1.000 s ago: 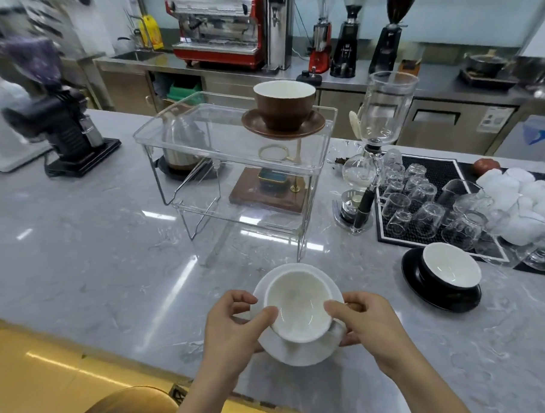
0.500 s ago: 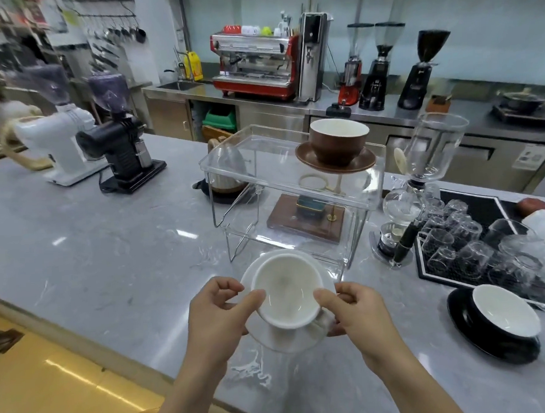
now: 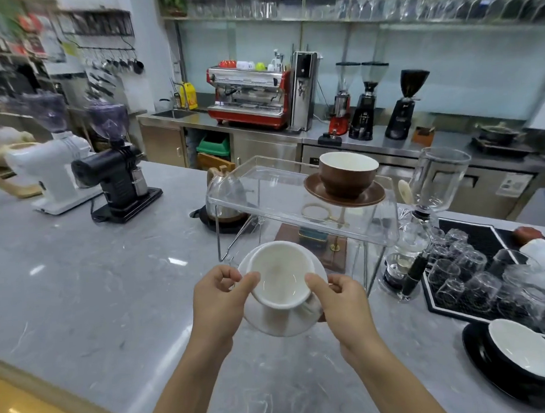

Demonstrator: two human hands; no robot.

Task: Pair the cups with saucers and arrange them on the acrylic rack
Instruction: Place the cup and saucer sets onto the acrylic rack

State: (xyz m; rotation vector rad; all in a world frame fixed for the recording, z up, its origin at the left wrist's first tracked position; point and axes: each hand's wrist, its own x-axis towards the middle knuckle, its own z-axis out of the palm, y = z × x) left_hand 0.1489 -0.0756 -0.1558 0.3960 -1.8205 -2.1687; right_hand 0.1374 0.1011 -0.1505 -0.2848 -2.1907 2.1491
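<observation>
Head view: both hands' curled fingers (image 3: 233, 275) pinch white saucer (image 3: 279, 323).

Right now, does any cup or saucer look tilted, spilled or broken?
Yes, one. The white cup leans toward the camera on its white saucer, both held up by the left hand and right hand. The brown cup sits level on the acrylic rack. No spill or break shows.
</observation>
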